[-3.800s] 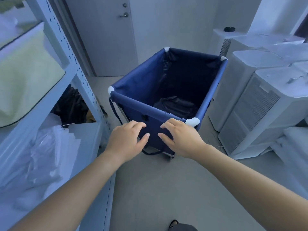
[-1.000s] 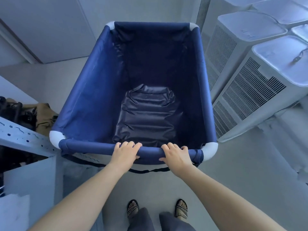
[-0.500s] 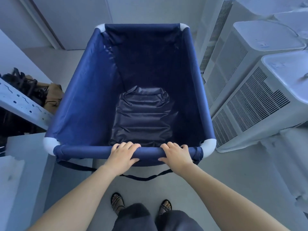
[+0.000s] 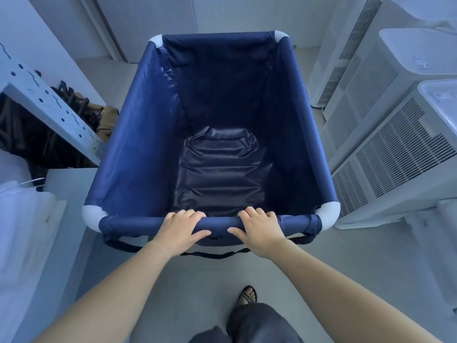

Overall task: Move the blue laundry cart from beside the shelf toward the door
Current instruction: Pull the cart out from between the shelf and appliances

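both hands' grip on cart rail (image 4: 138, 222)

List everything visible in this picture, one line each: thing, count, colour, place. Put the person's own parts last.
laundry cart: one, dark blue with white corner caps, centre, near rail gripped by both hands
liner: one, dark and shiny, crumpled on the cart's bottom
shelf: one, pale perforated metal, left of cart
bags: dark and tan, count unclear, under the shelf
appliances: at least three, white, vented, right of cart
door: one, pale, beyond the cart
left hand: on rail
right hand: on rail
sandalled foot: one, bottom
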`<state>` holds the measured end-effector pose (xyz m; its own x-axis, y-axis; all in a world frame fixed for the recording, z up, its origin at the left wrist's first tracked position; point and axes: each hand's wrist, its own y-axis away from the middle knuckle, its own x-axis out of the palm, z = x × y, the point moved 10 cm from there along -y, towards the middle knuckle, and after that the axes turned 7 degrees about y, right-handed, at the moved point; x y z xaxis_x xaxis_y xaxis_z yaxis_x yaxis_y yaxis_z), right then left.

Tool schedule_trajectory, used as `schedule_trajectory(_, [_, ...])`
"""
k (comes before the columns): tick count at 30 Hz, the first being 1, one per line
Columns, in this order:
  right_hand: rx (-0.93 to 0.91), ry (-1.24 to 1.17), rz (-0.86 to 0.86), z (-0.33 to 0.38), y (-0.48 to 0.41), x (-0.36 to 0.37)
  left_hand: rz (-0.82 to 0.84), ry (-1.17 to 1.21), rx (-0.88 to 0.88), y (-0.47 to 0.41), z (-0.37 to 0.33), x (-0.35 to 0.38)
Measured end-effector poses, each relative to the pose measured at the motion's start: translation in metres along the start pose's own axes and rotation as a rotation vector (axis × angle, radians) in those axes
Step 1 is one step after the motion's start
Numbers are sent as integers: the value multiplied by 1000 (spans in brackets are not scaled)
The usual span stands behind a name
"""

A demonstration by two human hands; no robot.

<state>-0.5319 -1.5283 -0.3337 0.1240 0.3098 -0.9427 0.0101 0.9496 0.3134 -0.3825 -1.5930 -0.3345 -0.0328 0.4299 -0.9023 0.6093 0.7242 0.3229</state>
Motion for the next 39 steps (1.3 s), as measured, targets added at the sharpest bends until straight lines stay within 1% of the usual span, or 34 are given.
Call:
schedule_trajectory(7, [38, 118, -89, 4, 30, 9, -105, 66, -76, 55, 31, 4])
schedule_trajectory(12, [77, 163, -107, 18, 64, 24, -85, 80, -70, 96, 30, 23])
schedule_trajectory(18, [60, 163, -80, 38, 126, 51, -100, 51, -39, 157, 13, 50])
schedule_trajectory(20, [33, 158, -63, 48, 143, 59, -83, -15, -21, 175, 11, 57])
schedule_trajectory(23, [-77, 135, -19, 74, 158, 73, -49, -51, 7, 197, 8, 68])
schedule_trajectory(25, [-138, 111, 1, 91, 168, 82, -39, -8, -3, 210, 7, 75])
schedule_trajectory(27, [-175, 116, -17, 102, 181, 91, -30, 65, -51, 219, 10, 83])
schedule_trajectory(29, [-182, 123, -44, 108, 195, 97, -24, 65, -74, 226, 12, 87])
schedule_trajectory(32, [-178, 103, -48, 116, 214, 102, -44, 23, -53, 241, 9, 92])
schedule_trajectory(39, [-191, 93, -69, 129, 236, 108, -164, -19, 44, 269, 3, 97])
